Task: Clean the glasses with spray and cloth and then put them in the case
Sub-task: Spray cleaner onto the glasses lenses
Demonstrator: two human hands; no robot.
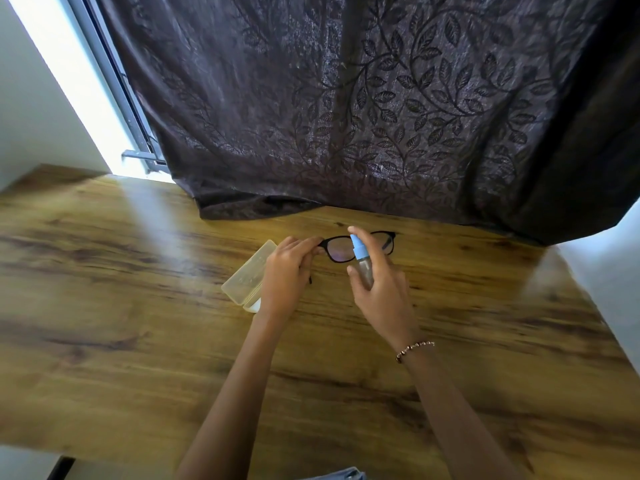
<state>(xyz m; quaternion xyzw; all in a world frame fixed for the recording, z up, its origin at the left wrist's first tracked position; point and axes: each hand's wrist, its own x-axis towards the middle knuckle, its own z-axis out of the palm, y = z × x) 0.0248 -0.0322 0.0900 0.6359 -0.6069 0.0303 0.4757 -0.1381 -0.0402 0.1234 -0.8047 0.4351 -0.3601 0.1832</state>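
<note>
A person's left hand (pixel 287 268) pinches the black glasses (pixel 356 247) by one end, frame lying left to right above the table (pixel 138 306), while the right hand (pixel 377 289) grips the spray bottle (pixel 362 263) just before the lenses; the case (pixel 247 278) waits leftward.

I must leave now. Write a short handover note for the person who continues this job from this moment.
Left hand holds the glasses by one end of the frame.
Right hand grips the spray bottle, one finger on its blue top, aimed at the lenses.
Case lies on the table beside the left hand, seemingly closed.
Cloth: not clearly seen.
Done: spraying stage reached. Left: wipe lenses, then put glasses in case.
</note>
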